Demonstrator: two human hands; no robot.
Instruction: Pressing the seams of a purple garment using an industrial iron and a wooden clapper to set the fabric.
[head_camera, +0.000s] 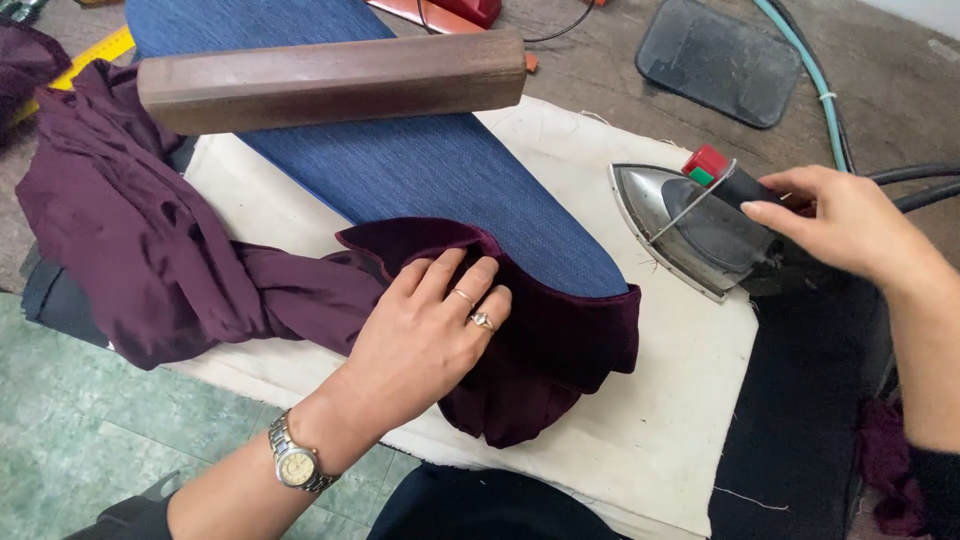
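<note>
Head view: the left hand (425, 335) lies flat, fingers spread, pressing the maroon velvet garment (200, 260) onto the blue sleeve board (440, 170), seemingly to keep the cuff smooth and still. Off to its right, the right hand (850, 225) closes around the handle of the iron (690, 225), which rests flat on the cream pad (650, 400), clear of the cloth. Beyond the left hand, a wooden block (330, 80) lies across the board.

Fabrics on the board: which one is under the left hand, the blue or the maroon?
The maroon velvet: the left hand presses flat on it, while the blue cloth lies untouched beyond.
</note>
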